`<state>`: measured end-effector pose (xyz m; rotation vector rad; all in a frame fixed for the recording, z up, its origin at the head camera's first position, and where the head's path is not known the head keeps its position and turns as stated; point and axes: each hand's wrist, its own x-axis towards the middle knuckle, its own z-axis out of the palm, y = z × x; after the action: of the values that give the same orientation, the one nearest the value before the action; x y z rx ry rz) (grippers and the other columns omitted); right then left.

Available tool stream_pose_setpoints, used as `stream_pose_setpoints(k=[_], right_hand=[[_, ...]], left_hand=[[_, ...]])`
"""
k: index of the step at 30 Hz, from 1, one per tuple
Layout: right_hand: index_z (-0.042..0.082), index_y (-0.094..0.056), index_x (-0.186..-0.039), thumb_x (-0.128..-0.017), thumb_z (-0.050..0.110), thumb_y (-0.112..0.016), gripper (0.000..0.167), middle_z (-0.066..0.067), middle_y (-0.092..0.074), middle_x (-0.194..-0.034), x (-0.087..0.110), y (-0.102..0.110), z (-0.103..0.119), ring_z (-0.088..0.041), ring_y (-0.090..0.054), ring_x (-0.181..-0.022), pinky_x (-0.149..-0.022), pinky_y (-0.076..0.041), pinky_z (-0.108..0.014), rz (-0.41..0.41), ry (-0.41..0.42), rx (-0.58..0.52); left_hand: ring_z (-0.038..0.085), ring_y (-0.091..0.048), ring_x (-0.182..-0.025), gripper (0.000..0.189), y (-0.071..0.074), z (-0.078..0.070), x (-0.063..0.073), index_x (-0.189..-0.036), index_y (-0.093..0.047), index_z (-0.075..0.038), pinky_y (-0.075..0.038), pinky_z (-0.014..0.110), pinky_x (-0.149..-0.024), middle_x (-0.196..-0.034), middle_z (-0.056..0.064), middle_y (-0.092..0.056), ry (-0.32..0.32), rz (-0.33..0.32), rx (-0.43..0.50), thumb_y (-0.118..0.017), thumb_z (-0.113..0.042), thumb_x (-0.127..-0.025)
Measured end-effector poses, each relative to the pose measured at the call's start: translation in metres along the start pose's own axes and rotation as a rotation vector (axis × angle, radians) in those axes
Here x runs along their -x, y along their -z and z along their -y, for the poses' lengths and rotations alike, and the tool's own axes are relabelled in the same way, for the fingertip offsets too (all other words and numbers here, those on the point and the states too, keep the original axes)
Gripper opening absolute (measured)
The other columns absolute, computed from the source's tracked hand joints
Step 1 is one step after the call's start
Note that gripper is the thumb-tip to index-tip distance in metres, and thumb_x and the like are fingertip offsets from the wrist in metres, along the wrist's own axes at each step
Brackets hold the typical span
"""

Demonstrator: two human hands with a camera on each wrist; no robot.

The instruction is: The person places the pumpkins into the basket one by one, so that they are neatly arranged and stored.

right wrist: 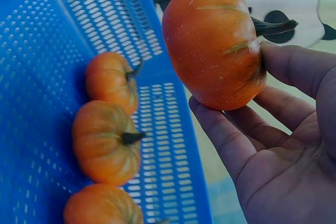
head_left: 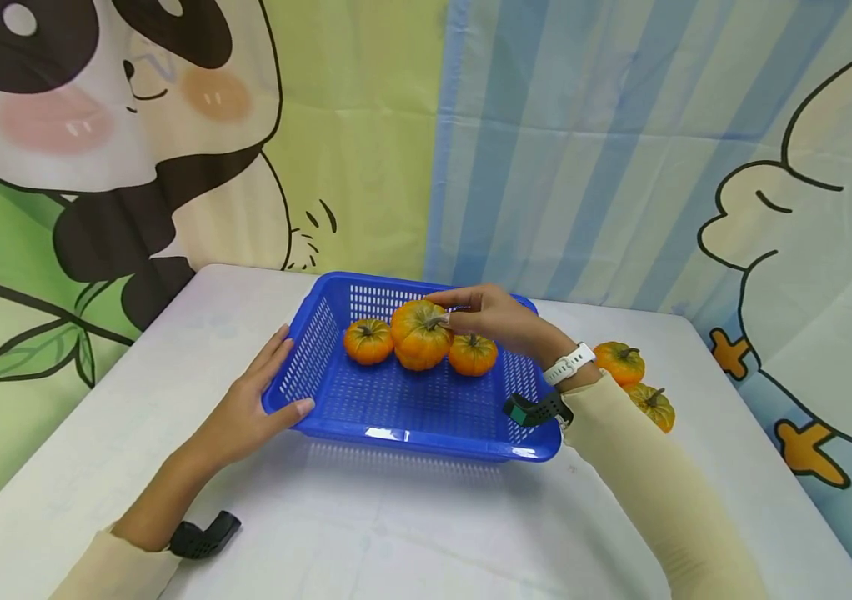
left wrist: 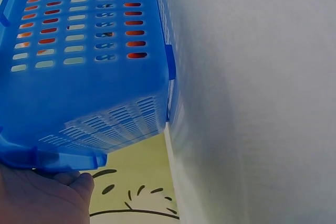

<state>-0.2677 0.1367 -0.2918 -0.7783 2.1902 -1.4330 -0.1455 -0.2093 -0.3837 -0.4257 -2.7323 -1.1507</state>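
Observation:
My right hand (head_left: 492,315) grips a small orange pumpkin (head_left: 420,335) above the blue plastic basket (head_left: 426,433), thumb near its stem. In the right wrist view, the held pumpkin (right wrist: 215,45) is clear of three others in a row inside the basket. Of those, the head view shows a left pumpkin (head_left: 368,342) and a right pumpkin (head_left: 473,356); the middle one is hidden behind the held one. My left hand (head_left: 249,408) holds the basket at its near left corner, thumb over the rim and fingers along the outside. In the left wrist view, fingers bend under the rim.
Two more pumpkins lie on the white table right of the basket: an orange pumpkin (head_left: 619,362) and a greener pumpkin (head_left: 651,406), partly behind the right forearm. A cartoon-printed curtain (head_left: 366,150) hangs behind the table (head_left: 366,533).

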Motion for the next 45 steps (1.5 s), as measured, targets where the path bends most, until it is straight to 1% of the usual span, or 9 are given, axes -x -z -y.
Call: stream_pose_setpoints(k=[4,8,14,21,25,32,35,41,45], right_hand=[[0.017,-0.061,-0.134,-0.092,0.014,-0.060,0.042,0.000,-0.058,-0.133,-0.005,-0.007,0.000,-0.018,-0.056,-0.116,-0.096,-0.049,-0.039,0.019,-0.015,0.055],[0.017,-0.062,-0.134,-0.093,0.017,-0.061,0.041,0.000,-0.058,-0.133,-0.011,-0.014,-0.001,-0.017,-0.055,-0.117,-0.098,-0.048,-0.037,0.033,0.011,0.078],[0.018,-0.063,-0.132,-0.092,0.018,-0.061,0.040,0.001,-0.058,-0.132,-0.020,-0.025,-0.002,-0.015,-0.055,-0.118,-0.096,-0.049,-0.032,0.057,0.028,0.079],[0.017,-0.065,-0.130,-0.093,0.016,-0.061,0.037,-0.001,-0.059,-0.130,-0.031,-0.035,-0.004,-0.018,-0.055,-0.116,-0.095,-0.049,-0.034,0.077,0.055,0.086],[0.016,-0.064,-0.130,-0.094,0.016,-0.062,0.037,-0.001,-0.060,-0.130,-0.037,-0.043,0.000,-0.018,-0.056,-0.116,-0.096,-0.049,-0.033,0.101,0.045,0.069],[0.020,-0.065,-0.130,-0.093,0.023,-0.063,0.036,0.004,-0.062,-0.125,-0.048,-0.056,0.005,-0.014,-0.057,-0.112,-0.093,-0.050,-0.030,0.119,0.021,0.165],[0.017,-0.064,-0.131,-0.093,0.024,-0.063,0.038,0.004,-0.062,-0.125,-0.054,-0.061,0.008,-0.013,-0.059,-0.109,-0.092,-0.051,-0.029,0.125,0.030,0.187],[0.007,-0.062,-0.131,-0.093,0.014,-0.063,0.038,-0.003,-0.065,-0.122,-0.069,-0.071,0.007,-0.012,-0.060,-0.106,-0.091,-0.049,-0.023,0.175,0.055,0.180],[0.006,-0.063,-0.130,-0.093,0.014,-0.063,0.038,-0.003,-0.065,-0.123,-0.075,-0.078,0.004,-0.011,-0.059,-0.109,-0.092,-0.047,-0.021,0.222,0.068,0.240]], left_hand=[[0.042,-0.012,-0.145,0.090,0.000,-0.001,-0.001,-0.156,-0.016,-0.006,-0.029,0.069,-0.099,-0.163,0.003,-0.002,-0.004,0.002,0.000,-0.067,-0.037,-0.088],[0.042,-0.012,-0.144,0.090,0.000,-0.002,-0.001,-0.156,-0.016,-0.006,-0.030,0.068,-0.100,-0.163,0.003,-0.002,-0.006,-0.001,-0.002,-0.067,-0.038,-0.088],[0.043,-0.013,-0.144,0.090,0.001,-0.003,0.001,-0.155,-0.017,-0.004,-0.031,0.068,-0.098,-0.163,0.005,-0.003,-0.003,-0.003,0.001,-0.067,-0.038,-0.088],[0.043,-0.013,-0.144,0.090,-0.001,-0.002,-0.001,-0.155,-0.017,-0.006,-0.031,0.068,-0.098,-0.163,0.004,-0.003,-0.005,0.000,0.008,-0.068,-0.037,-0.088],[0.043,-0.014,-0.144,0.090,0.001,-0.003,0.001,-0.156,-0.016,-0.006,-0.032,0.068,-0.098,-0.163,0.004,-0.003,-0.001,-0.004,0.006,-0.067,-0.037,-0.088],[0.043,-0.014,-0.144,0.090,0.002,-0.003,0.000,-0.156,-0.016,-0.007,-0.032,0.068,-0.097,-0.163,0.003,-0.002,0.005,0.003,0.013,-0.067,-0.039,-0.088],[0.043,-0.014,-0.144,0.090,0.002,-0.002,0.000,-0.156,-0.016,-0.007,-0.032,0.068,-0.097,-0.163,0.002,-0.002,0.006,0.004,0.015,-0.067,-0.039,-0.088],[0.043,-0.014,-0.144,0.090,0.003,-0.001,0.000,-0.156,-0.017,-0.008,-0.032,0.069,-0.097,-0.163,0.003,-0.003,0.001,0.009,0.023,-0.066,-0.041,-0.088],[0.042,-0.013,-0.144,0.089,0.002,0.000,0.001,-0.156,-0.017,-0.007,-0.032,0.069,-0.097,-0.163,0.002,-0.003,0.000,0.007,0.020,-0.066,-0.041,-0.089]])
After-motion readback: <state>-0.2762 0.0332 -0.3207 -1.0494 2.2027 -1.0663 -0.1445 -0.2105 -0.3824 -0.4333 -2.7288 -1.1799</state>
